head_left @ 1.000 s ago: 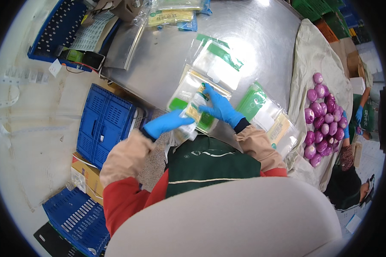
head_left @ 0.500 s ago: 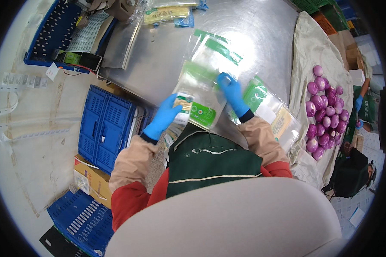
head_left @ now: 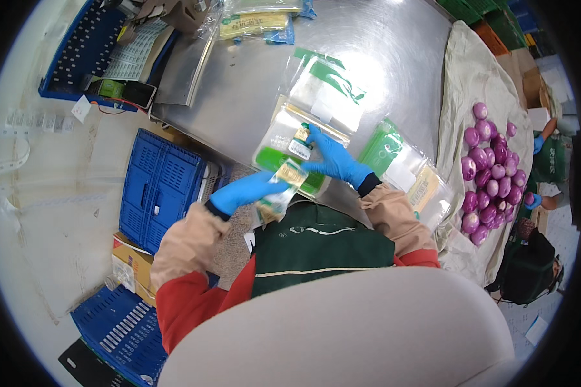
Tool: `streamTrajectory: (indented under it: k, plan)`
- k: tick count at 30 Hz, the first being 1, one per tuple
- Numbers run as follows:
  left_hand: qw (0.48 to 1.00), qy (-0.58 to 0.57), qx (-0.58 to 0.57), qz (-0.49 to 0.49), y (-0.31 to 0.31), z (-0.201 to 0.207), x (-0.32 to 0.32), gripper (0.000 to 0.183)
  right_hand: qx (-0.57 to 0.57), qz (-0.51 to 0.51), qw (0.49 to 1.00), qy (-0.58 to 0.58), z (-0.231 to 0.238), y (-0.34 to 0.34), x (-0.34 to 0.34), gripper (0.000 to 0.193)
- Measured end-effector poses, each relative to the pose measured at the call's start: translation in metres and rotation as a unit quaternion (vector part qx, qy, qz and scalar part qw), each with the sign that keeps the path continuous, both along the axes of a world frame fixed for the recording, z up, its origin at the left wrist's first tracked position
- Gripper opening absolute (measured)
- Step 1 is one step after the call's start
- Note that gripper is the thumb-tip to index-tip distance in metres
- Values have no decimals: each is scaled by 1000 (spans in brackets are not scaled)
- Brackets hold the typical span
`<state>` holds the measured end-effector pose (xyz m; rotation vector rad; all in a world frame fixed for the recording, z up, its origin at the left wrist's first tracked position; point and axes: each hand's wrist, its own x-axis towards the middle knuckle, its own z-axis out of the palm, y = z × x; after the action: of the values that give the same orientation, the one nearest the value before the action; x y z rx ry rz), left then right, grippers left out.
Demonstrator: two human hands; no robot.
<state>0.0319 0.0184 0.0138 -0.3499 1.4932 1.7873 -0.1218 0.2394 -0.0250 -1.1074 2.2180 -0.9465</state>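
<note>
On the stack of clear, green-banded plastic bags (head_left: 276, 137), a small white-and-green label (head_left: 300, 143) is touched by the wide-spread blue-gloved right hand (head_left: 334, 160); yellow-and-white printed slips (head_left: 289, 173) are clasped over the stack's near edge by the closed blue-gloved left hand (head_left: 246, 191). The label is probably best pressed smooth from its middle. Right of the stack, the wrist is crowded by green-and-clear plastic packets (head_left: 382, 149), round purple onions (head_left: 495, 173) being spread beyond.

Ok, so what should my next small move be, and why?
Probably press the small label flat with your right hand: its fingertips appear to be at the label's edge, and the label lies over the clear-and-green bag. Your left hand is occupied, holding what look like more labels.
</note>
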Motion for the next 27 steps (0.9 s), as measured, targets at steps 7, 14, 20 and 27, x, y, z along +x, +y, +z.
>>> streamTrajectory:
  k: [7, 14, 20, 27]
  plan:
    - [939, 84, -11, 334, -14, -7, 37, 30, -18, 59, 997, 45, -28, 15, 5, 27]
    - [933, 127, 12, 337, 19, -36, -13, 27, -101, -313, 942, -64, 1, 11, -37, 25]
    - [925, 150, -205, 282, 53, -92, -93, 28, -259, -255, 931, 4, 27, -12, -31, 27]
    - [995, 59, -60, 48, 22, -17, -36, 43, -14, -82, 996, -44, -26, 0, -1, 46]
